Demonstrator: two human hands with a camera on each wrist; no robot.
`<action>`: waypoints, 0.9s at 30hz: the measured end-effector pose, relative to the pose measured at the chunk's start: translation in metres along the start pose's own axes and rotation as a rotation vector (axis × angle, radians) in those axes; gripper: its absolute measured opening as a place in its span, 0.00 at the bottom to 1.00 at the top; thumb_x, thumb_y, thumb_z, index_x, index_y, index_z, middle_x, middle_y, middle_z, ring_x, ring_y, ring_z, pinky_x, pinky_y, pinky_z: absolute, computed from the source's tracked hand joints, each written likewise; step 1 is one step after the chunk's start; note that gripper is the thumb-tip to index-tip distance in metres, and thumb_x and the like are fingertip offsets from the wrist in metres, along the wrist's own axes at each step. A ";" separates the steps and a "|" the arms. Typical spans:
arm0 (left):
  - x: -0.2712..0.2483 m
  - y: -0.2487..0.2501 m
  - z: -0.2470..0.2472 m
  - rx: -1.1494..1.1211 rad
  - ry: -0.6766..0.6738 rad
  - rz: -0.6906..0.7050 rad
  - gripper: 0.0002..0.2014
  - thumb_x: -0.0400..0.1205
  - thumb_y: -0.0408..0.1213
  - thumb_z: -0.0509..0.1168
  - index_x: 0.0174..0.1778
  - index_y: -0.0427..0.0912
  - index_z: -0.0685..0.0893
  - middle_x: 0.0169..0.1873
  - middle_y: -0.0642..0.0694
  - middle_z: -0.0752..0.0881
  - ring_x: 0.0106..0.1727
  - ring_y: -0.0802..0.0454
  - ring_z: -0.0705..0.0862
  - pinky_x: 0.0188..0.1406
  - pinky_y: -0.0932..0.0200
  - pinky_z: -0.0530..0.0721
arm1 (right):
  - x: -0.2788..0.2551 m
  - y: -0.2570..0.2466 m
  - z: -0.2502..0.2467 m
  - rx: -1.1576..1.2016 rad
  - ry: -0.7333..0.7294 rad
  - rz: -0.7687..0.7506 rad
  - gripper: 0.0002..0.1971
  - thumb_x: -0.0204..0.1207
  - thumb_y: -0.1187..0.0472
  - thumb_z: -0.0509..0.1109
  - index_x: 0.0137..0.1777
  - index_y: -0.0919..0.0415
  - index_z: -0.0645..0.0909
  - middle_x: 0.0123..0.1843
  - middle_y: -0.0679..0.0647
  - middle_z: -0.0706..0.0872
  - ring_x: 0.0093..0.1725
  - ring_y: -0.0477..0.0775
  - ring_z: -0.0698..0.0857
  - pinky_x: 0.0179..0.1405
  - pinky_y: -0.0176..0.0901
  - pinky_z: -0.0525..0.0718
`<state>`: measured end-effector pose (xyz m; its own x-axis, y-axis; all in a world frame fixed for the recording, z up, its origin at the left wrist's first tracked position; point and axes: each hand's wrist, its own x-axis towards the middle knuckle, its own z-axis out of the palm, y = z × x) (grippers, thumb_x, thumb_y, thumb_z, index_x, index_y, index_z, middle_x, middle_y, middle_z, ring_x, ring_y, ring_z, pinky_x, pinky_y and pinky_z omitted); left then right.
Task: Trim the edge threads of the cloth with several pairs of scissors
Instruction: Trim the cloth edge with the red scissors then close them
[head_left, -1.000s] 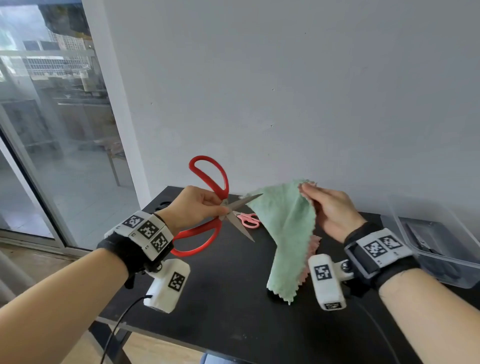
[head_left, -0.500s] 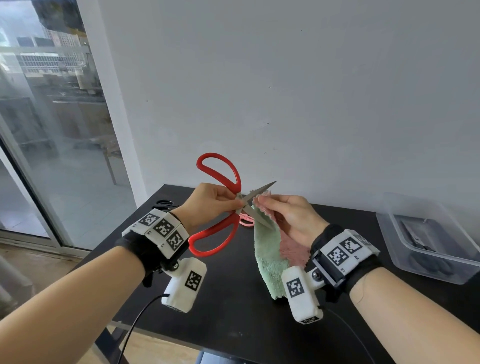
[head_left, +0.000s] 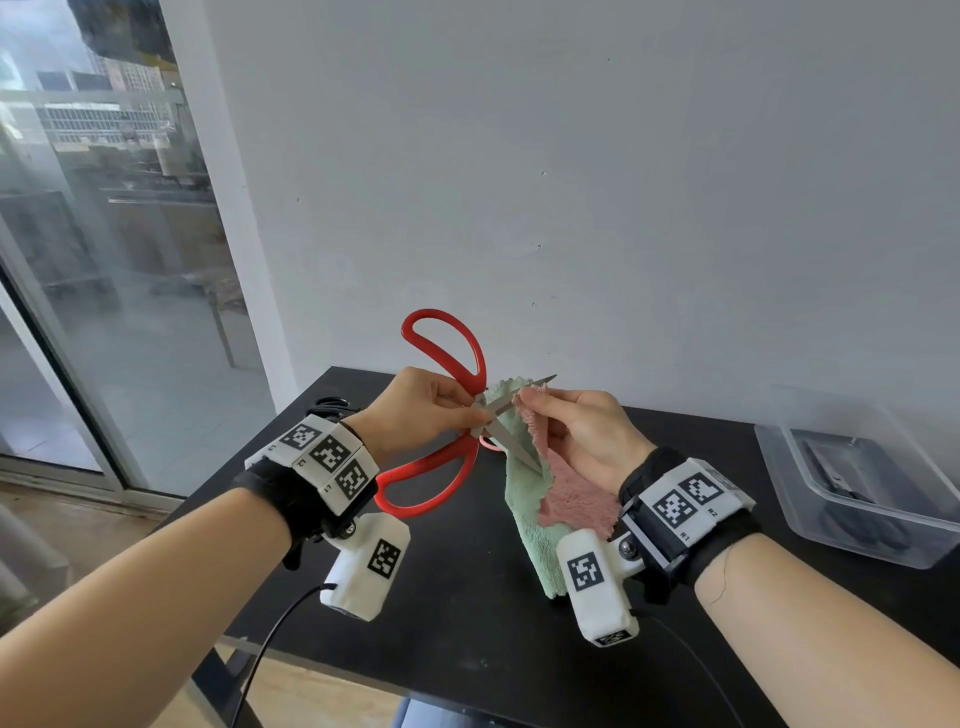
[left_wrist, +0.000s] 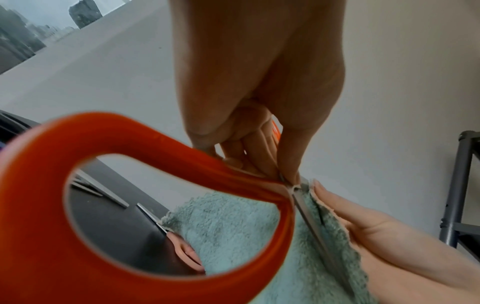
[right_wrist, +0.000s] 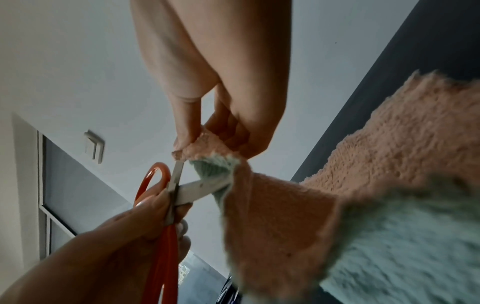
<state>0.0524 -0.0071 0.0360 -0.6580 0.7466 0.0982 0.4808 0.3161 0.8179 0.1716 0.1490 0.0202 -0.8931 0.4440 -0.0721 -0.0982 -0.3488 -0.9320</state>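
My left hand (head_left: 441, 410) grips the big red-handled scissors (head_left: 441, 467) near the pivot, above the black table (head_left: 467, 613); the blades stand apart. My right hand (head_left: 571, 431) pinches the top edge of a fluffy cloth (head_left: 540, 499), green on one side and pink on the other. The cloth edge lies between the blades. In the left wrist view the red handle loop (left_wrist: 130, 144) fills the foreground, with one blade (left_wrist: 319, 236) along the green cloth (left_wrist: 233, 226). The right wrist view shows the fingertips (right_wrist: 187, 142) pinching the pink edge (right_wrist: 205, 144) just above the blades (right_wrist: 192, 191).
A small pink pair of scissors (head_left: 488, 444) lies on the table behind the cloth. A clear plastic bin (head_left: 857, 483) with dark tools sits at the right. A black object (head_left: 327, 405) lies at the table's far left corner. A wall stands behind, a glass door to the left.
My right hand brought the cloth left and up to the scissors and turned its pink side toward me. The cloth edge now sits between the blades.
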 end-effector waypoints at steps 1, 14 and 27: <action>0.000 0.000 -0.001 0.000 -0.006 0.001 0.10 0.75 0.44 0.74 0.40 0.40 0.91 0.37 0.47 0.92 0.41 0.58 0.88 0.49 0.69 0.83 | 0.001 0.001 -0.001 -0.007 -0.004 -0.004 0.04 0.76 0.70 0.70 0.45 0.72 0.84 0.31 0.55 0.88 0.31 0.48 0.87 0.34 0.38 0.85; -0.003 -0.013 -0.017 -0.060 0.060 -0.057 0.10 0.75 0.43 0.74 0.43 0.39 0.91 0.40 0.45 0.92 0.43 0.54 0.88 0.56 0.58 0.84 | 0.003 -0.003 -0.020 0.006 0.052 -0.049 0.04 0.77 0.69 0.69 0.46 0.69 0.85 0.39 0.56 0.88 0.40 0.51 0.86 0.42 0.40 0.85; 0.000 -0.011 -0.018 -0.139 0.117 -0.066 0.07 0.76 0.40 0.74 0.42 0.39 0.90 0.36 0.50 0.92 0.35 0.63 0.88 0.40 0.71 0.83 | 0.000 -0.006 -0.027 0.000 0.122 -0.016 0.10 0.74 0.65 0.73 0.52 0.70 0.84 0.41 0.58 0.89 0.35 0.50 0.88 0.32 0.38 0.86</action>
<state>0.0368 -0.0216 0.0369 -0.7523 0.6511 0.1003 0.3550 0.2724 0.8943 0.1844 0.1733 0.0158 -0.8315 0.5466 -0.0995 -0.1120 -0.3404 -0.9336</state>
